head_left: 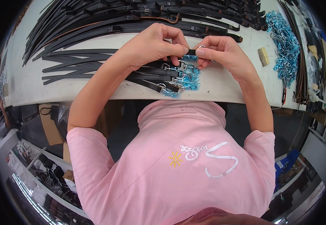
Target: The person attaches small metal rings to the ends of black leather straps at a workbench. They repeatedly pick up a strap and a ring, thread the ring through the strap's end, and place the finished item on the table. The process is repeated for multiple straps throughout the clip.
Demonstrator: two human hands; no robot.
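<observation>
My left hand [158, 42] pinches a short end of black strap [192, 52] between thumb and fingers. From the other side my right hand [221, 50] is closed on the same end, where part of a metal ring [202, 47] shows at the fingertips. Below my hands lie several black straps [148, 77] whose right ends carry silver swivel snap hooks [180, 79] in blue film. The rest of the held strap is hidden behind my left hand and forearm.
A large pile of black straps [125, 26] covers the back of the white table [223, 88]. Towards the right are a small yellowish block [263, 56], a heap of blue-wrapped metal hooks [284, 47] and hanging brown straps [302, 84]. Cardboard [50, 123] stands under the table at left.
</observation>
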